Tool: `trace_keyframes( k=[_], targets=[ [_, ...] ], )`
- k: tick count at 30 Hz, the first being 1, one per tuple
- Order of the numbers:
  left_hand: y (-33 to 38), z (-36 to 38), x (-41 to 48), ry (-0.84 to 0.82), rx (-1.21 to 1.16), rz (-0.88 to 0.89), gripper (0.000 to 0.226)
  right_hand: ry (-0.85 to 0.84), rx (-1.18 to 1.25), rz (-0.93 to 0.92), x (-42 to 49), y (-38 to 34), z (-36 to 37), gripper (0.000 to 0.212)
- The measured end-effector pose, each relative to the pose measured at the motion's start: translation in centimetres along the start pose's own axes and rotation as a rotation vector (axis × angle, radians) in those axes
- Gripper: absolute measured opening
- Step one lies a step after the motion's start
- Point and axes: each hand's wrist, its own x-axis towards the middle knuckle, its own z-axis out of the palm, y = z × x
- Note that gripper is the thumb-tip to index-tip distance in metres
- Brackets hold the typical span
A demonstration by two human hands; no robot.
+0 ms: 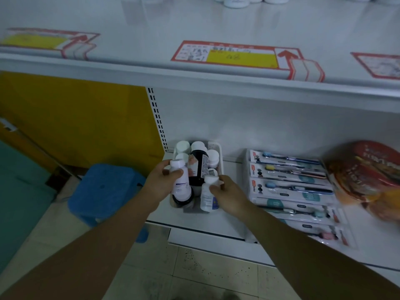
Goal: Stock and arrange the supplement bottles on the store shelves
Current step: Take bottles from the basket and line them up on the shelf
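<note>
Reaching into the bin on the lower shelf, the left grip wraps a near-upright bottle while the right grip pinches a second bottle just beside it, the upper shelf lying above both.

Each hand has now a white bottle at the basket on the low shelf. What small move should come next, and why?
Probably lift both straight up out of the basket. The left hand grips the taller white bottle, the right hand the smaller white bottle, both low among the others there, and the upper shelf shows bare room before its back row of bottles.
</note>
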Motion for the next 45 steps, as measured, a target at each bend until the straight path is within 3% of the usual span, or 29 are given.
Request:
trace_keyframes(
  k=[12,18,25,29,33,36,41,45],
  targets=[
    [0.0,0.8,-0.2,-0.040,0.054,0.019,0.039,0.084,-0.057,-0.117,-0.3,0.1,-0.5,0.047],
    [-0.2,0.3,-0.8,-0.060,0.057,0.046,0.033,0.033,-0.103,-0.108,-0.4,-0.3,-0.5,0.061],
    [0.5,0.0,-1.1,-0.046,0.044,0.120,0.032,0.014,-0.071,-0.113,-0.6,-1.0,-0.8,0.054],
    [2.5,0.1,-1.1,-0.057,-0.001,0.181,0.031,0.169,-0.067,-0.196,-0.1,-2.4,-1.5,0.048],
    [4.6,0.8,-1.4,-0.128,-0.036,0.227,0.030,0.119,0.131,-0.263,-0.1,-6.2,-2.7,0.045],
    [5.4,1.6,-1.6,-0.164,0.085,0.319,0.038,0.078,0.117,-0.329,0.1,-8.2,-3.3,0.042],
    [3.0,1.8,-2.3,-0.216,0.241,0.319,0.054,0.222,0.066,-0.305,1.0,-8.2,-4.7,0.040],
    [-1.9,1.5,-2.1,-0.154,0.752,0.335,0.086,0.306,0.069,-0.224,2.5,-7.1,-5.2,0.045]
  ],
)
